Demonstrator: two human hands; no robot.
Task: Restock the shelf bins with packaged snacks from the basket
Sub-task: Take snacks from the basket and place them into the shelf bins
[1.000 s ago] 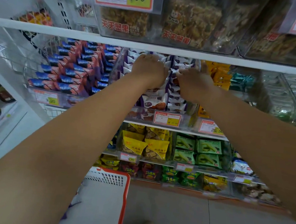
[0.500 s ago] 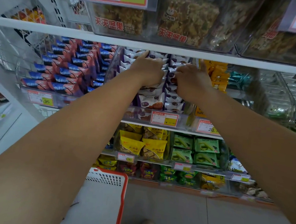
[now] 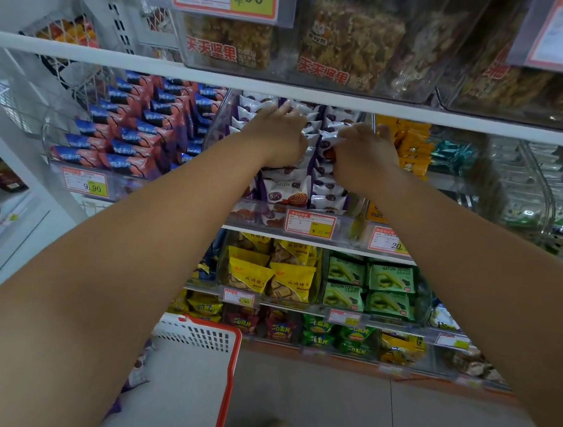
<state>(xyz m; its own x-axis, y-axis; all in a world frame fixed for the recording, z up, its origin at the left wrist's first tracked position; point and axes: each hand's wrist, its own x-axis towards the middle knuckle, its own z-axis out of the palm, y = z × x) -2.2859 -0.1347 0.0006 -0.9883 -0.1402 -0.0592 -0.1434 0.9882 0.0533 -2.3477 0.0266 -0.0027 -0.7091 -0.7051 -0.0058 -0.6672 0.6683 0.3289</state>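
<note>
Fingers of the left hand (image 3: 278, 134) lie spread flat on the purple-and-white snack packets (image 3: 285, 193) in the clear shelf bin (image 3: 263, 213), apparently levelling them, while the right hand (image 3: 364, 156) pinches one beside it.

Snack-filled bins (image 3: 275, 212) on white shelf (image 3: 305, 239)

both my hands in the middle shelf bin (image 3: 347, 225): left hand (image 3: 277, 133) and right hand (image 3: 365, 152) side by side on the snack packs (image 3: 287, 193). oreo bin (image 3: 121, 149) left of it, another bin (image 3: 407, 146) right. nut bars (image 3: 344, 44) on the shelf above. basket (image 3: 223, 342) on the floor, near left, below my left arm.
</note>
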